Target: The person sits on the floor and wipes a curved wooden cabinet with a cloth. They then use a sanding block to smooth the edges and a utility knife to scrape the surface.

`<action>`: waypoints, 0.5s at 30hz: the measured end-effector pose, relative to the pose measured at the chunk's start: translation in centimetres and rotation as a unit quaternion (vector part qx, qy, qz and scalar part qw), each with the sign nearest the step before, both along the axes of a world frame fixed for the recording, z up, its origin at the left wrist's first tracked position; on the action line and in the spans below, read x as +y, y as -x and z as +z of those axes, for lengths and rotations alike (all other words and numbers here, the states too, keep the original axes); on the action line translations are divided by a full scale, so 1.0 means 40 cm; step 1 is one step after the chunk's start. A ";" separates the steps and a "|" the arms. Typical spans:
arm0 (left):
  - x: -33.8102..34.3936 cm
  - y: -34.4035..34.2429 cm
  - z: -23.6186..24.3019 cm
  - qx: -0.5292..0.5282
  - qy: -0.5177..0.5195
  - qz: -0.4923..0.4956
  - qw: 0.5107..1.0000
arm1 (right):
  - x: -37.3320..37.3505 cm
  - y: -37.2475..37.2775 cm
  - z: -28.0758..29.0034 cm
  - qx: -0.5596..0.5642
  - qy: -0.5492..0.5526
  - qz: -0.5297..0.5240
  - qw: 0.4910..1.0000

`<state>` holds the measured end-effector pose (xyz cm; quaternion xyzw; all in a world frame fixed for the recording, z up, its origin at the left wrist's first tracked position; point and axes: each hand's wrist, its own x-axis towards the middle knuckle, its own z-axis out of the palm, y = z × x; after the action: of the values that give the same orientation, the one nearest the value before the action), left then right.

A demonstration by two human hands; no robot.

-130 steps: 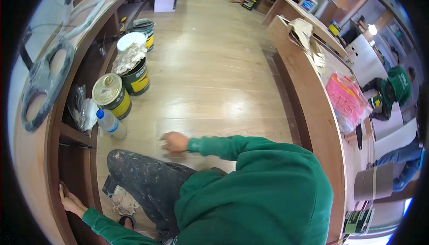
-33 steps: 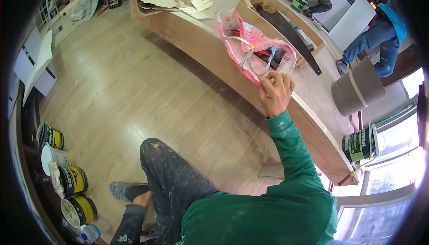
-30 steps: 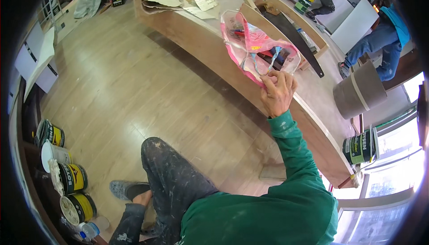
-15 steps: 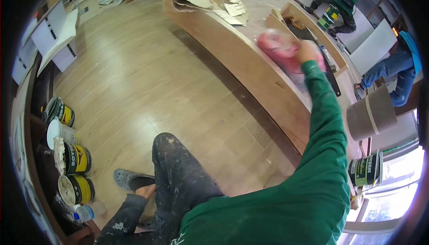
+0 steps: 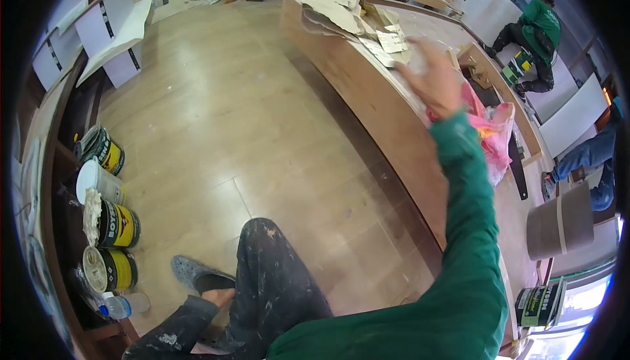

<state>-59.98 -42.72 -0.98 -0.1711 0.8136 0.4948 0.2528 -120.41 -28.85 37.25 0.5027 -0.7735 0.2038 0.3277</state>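
Observation:
My right hand, at the end of a green sleeve, reaches over the near edge of a long wooden counter. Its fingers are spread apart and somewhat blurred, with nothing seen in them. Just right of the wrist, a crumpled pink plastic bag lies on the counter, partly hidden by the hand and sleeve. A long dark flat blade sticks out beside the bag. Beyond my fingertips are torn brown paper and white paper sheets. My left hand is out of view.
An open wooden frame rests on the counter. A person in green sits beyond it. Several paint buckets and a plastic bottle line the left side. A grey roll and a dark green bucket are at right.
My right hand has let go of the pink bag and moved left of it, opening its fingers. The bag now rests on the counter. The whole view has shifted.

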 end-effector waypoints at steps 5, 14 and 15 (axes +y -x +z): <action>0.000 -0.027 -0.063 0.010 0.066 -0.027 0.997 | -0.404 0.254 -0.173 -0.158 -0.097 -0.078 0.980; 0.022 0.028 0.017 -0.081 -0.048 0.028 0.995 | -0.628 0.608 -0.113 -0.193 0.032 -0.104 0.975; 0.022 0.024 0.005 -0.079 -0.023 0.020 0.996 | -0.624 0.627 -0.062 -0.165 0.008 -0.076 0.983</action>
<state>-60.93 -41.83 -0.78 -0.2201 0.7758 0.5038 0.3098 -145.47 -53.82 34.76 0.3992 -0.8513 0.2645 0.2143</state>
